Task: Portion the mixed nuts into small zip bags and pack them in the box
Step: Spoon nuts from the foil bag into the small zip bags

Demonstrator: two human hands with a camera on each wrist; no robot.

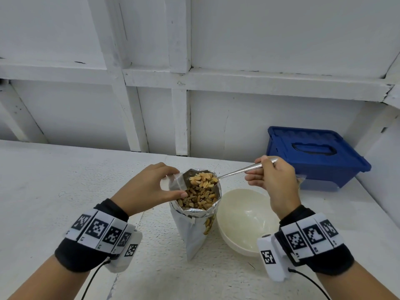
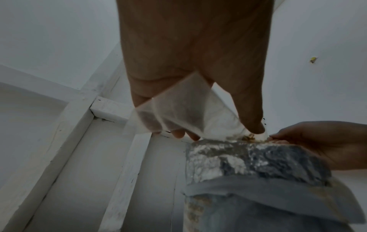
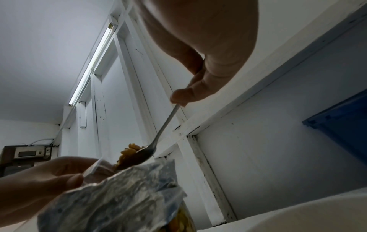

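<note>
A silver foil pouch full of mixed nuts stands open on the white table. My left hand pinches a small clear zip bag at the pouch's left rim; in the left wrist view the zip bag hangs between thumb and fingers above the foil pouch. My right hand grips a metal spoon by the handle. Its bowl, heaped with nuts, hovers over the pouch mouth beside the zip bag. The right wrist view shows the loaded spoon just above the foil pouch.
A cream bowl sits right of the pouch, with nothing in it. A blue lidded plastic box stands at the back right against the white panelled wall. The table stretches to the left.
</note>
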